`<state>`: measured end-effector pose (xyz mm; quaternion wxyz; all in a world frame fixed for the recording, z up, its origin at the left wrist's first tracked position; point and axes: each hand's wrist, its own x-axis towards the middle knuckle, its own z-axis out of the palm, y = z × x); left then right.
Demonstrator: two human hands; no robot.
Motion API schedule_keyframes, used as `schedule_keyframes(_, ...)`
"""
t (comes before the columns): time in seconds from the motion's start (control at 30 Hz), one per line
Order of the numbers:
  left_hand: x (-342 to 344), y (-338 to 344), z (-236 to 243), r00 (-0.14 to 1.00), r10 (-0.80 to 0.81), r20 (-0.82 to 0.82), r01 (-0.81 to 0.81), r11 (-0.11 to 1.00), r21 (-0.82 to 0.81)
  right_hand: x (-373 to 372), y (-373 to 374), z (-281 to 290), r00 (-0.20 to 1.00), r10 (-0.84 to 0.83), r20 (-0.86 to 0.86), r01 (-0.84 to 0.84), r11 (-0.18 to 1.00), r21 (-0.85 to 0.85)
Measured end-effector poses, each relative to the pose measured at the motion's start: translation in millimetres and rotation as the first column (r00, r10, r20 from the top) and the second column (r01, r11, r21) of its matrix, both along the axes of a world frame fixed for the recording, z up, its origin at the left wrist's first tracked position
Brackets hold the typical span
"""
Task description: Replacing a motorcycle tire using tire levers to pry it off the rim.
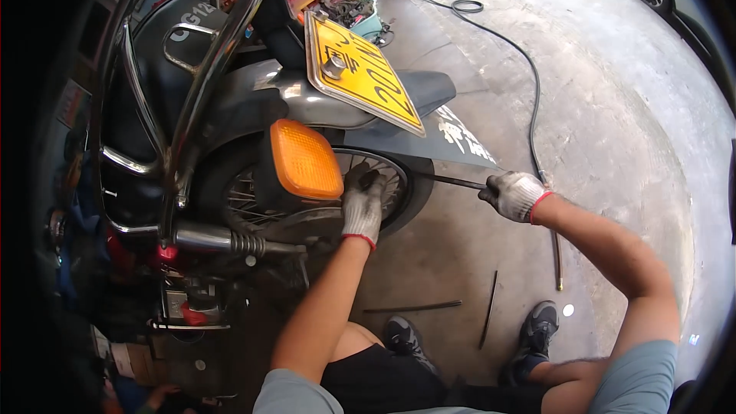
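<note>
While near left hand [363,203], lamp [307,161] across wheel [414,203]

Motorcycle rear wheel [415,198]: spoked, black-tyred, mounted. Tyre lever [454,181]: dark, slender, straight; extends rightward from wheel edge.

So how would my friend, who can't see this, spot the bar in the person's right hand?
Find the motorcycle, then its spoked wheel. From the wheel's right edge, a thin dark bar runs to the person's right hand, in a white glove with red edging. Two dark rods lie on the floor nearby, but this bar is held up off the ground.
</note>
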<state>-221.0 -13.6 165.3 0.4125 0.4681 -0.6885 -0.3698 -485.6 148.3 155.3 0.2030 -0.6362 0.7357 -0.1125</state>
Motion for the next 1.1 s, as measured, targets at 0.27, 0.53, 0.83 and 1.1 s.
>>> schedule_keyframes(0.27, -22.1, 2.6, -9.1, 0.978, -0.002, -0.209, 0.019, 0.997, 0.078, -1.6, 10.2, 14.9, 0.999, 0.016, 0.039, -0.014, 0.999, -0.039)
schedule_keyframes(0.53, -41.3, 16.5, -9.0, 0.923, -0.057, -0.381, 0.186, 0.932, 0.311, -2.3, 16.3, 24.1, 0.999, 0.009, 0.040, -0.007, 0.998, -0.057)
schedule_keyframes(0.83, -49.4, -18.6, -8.2, 0.931, -0.050, -0.361, 0.207, 0.887, 0.412, 5.3, 17.9, 33.3, 0.996, 0.022, 0.087, -0.014, 0.996, -0.083)
schedule_keyframes(1.1, -66.7, -23.2, -11.7, 0.912, 0.032, -0.410, 0.015, 0.993, 0.113, 22.3, -4.8, -8.9, 0.862, -0.026, 0.507, 0.050, 0.998, -0.035)
